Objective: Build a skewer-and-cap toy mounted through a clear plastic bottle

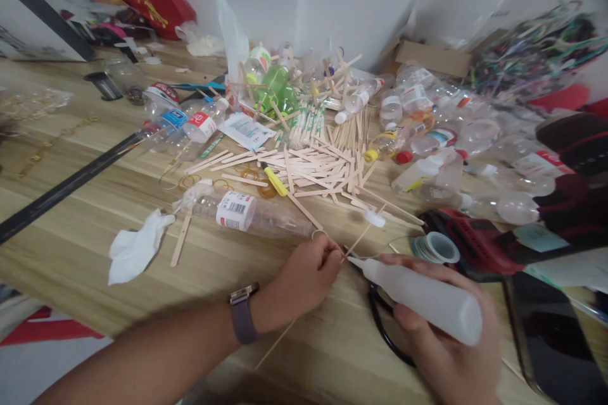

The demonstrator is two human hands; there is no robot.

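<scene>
My left hand [304,275], with a watch on its wrist, is closed in a pinch on a thin wooden stick [362,235]. The stick slants through the fingers, with its lower end [275,345] sticking out below the hand. My right hand [446,335] is wrapped round a white squeeze bottle [422,297], tilted so that its narrow nozzle points left. The nozzle tip is at the stick beside my left fingertips; I cannot tell whether they touch. Beyond the stick's upper end lies a white cap [375,219]. A clear plastic bottle [280,220] lies on its side just past my left hand.
A pile of flat wooden sticks [313,171] and a yellow marker [275,181] lie ahead. Several plastic bottles [441,120] crowd the right. A black-handled tool [380,329] lies under the squeeze bottle, with a phone [553,335] at right and crumpled tissue [137,247] at left.
</scene>
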